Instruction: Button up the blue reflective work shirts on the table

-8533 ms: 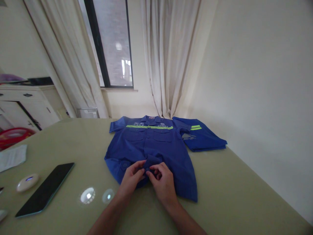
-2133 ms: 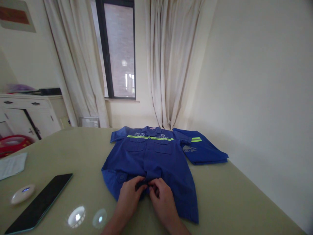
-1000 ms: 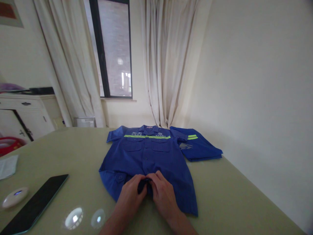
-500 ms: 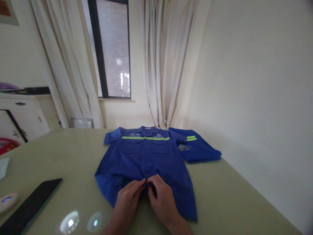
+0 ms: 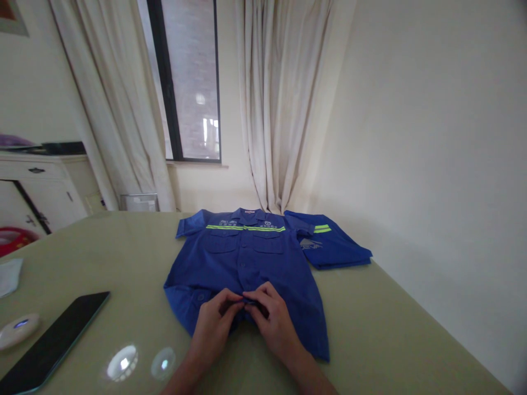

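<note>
A blue short-sleeved work shirt (image 5: 263, 269) lies front up on the table, its collar pointing away from me. A yellow-green stripe crosses its chest above two flap pockets. At the lower middle of the button front, my left hand (image 5: 216, 321) pinches the cloth between thumb and fingers. My right hand (image 5: 272, 318) pinches the same spot from the other side, fingertips almost touching those of the left. The hem is bunched up around the fingers, and whatever button sits between them is hidden. The shirt's lower left side is folded over.
A folded blue garment (image 5: 337, 244) with yellow-green stripes lies at the back right, partly beneath the shirt sleeve. To the left are a black tablet-like slab (image 5: 57, 340), a white oval device (image 5: 20, 332) and a pale packet (image 5: 10, 277) on the greenish table (image 5: 135, 263).
Both hands have risen slightly in the view, drawing the shirt's front edge up a little. The fingers stay pinched on the cloth. The camera view has shifted slightly.
</note>
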### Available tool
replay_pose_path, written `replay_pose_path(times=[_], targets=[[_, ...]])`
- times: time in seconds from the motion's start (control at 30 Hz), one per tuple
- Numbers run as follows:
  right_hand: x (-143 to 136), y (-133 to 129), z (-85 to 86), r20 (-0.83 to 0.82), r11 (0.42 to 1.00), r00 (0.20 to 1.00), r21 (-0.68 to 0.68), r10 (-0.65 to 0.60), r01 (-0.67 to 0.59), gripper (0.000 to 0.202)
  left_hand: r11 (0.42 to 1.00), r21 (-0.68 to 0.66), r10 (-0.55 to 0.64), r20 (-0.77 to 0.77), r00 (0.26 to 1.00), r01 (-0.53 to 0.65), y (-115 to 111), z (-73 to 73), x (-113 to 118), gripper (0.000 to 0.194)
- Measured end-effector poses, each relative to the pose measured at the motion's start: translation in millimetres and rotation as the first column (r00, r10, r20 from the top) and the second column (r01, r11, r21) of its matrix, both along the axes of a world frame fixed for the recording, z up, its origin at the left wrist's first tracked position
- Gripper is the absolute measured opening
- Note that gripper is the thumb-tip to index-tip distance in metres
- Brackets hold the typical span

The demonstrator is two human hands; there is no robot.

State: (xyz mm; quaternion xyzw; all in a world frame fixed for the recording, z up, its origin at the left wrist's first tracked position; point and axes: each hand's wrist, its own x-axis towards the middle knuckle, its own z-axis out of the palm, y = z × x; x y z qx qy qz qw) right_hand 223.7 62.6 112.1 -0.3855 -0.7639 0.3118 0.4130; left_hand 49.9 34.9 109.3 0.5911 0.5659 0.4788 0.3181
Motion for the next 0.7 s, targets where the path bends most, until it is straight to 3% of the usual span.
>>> replay_pose_path(times=[0.1, 0.23, 0.47, 0.7], targets=[[1, 2, 1.8, -0.023, 1.0, 0.999, -0.012, -0.022, 0.022, 0.02, 0.997, -0.016, -0.072, 0.097, 0.993, 0.074, 3, -1.3, -1, 0.022], [1, 2, 2.9, -0.011, 0.999, 0.999, 0.014, -0.045, 0.046, 0.018, 0.997, -0.012, -0.078, 0.137, 0.988, 0.08, 3, -3.4, -1, 0.022], [-3, 1, -6.5, 0.036, 0.99, 0.993, 0.08, -0.115, 0.112, 0.019, 0.986, 0.163, 0.026, -0.022, 0.999, -0.023, -1, 0.4, 6, 0.019], [-6, -5, -6.4, 0.074, 0.982, 0.983, 0.1, -0.166, 0.159, 0.018, 0.966, 0.253, 0.106, -0.211, 0.972, -0.05, -10, -2.6, 12, 0.025]])
